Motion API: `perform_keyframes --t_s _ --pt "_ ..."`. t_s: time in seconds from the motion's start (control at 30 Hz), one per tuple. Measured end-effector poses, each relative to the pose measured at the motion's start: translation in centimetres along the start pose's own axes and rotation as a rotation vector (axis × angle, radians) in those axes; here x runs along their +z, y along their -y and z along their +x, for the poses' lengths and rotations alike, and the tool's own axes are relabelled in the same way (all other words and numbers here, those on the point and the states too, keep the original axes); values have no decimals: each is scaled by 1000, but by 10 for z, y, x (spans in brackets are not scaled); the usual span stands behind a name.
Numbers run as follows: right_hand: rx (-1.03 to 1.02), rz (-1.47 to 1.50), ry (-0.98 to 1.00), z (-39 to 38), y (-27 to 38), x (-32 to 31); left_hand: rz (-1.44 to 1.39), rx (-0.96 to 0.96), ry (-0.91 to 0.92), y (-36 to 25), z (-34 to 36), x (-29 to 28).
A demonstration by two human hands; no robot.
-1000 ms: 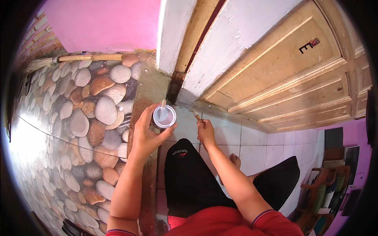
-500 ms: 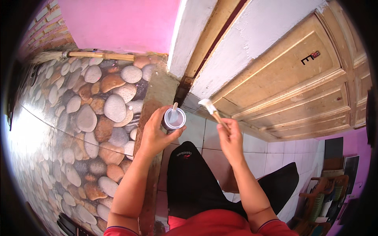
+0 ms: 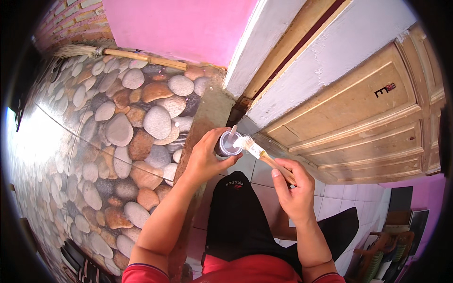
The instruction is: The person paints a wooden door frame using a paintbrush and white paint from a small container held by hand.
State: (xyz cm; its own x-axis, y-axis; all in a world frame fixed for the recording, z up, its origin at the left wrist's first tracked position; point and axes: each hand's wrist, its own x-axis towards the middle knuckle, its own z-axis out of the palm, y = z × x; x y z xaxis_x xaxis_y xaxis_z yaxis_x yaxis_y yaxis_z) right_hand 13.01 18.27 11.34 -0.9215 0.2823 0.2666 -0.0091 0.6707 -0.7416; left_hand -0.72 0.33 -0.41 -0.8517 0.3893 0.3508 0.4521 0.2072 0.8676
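Observation:
My left hand is wrapped round a small round paint can, its mouth facing up. A flat wooden stick stands in the can and leans on its rim; pale paint shows inside. Between the fingers and thumb of my right hand is the wooden handle of a paintbrush. White paint coats its bristles, which are at the can's right rim; whether they touch the paint I cannot tell.
A wooden panel door stands ajar at the right, beside a white-painted frame. Pebble-patterned tiles cover the floor at left, with a straw broom along the pink wall. A concrete sill borders white tiles.
The paintbrush has come left and down from beside the door, and its bristles are now at the can. The whole view has shifted a little, and my left hand keeps its hold.

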Motion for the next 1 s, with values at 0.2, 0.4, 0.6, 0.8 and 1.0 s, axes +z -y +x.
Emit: perform_keyframes --t_s 0.2,0.4,0.6,0.8,1.0 --pt "-50 -78 42 6 4 9 -9 10 -4 -1 0 -1" --pt "-58 -125 72 10 6 13 -10 16 0 -2 0 -1" --pt "-52 -130 109 13 6 13 -8 19 0 -1 0 -1" --pt "-3 -108 78 15 10 0 -7 3 -5 -2 1 0" --pt "126 21 48 15 3 1 -9 -5 2 -2 2 0"
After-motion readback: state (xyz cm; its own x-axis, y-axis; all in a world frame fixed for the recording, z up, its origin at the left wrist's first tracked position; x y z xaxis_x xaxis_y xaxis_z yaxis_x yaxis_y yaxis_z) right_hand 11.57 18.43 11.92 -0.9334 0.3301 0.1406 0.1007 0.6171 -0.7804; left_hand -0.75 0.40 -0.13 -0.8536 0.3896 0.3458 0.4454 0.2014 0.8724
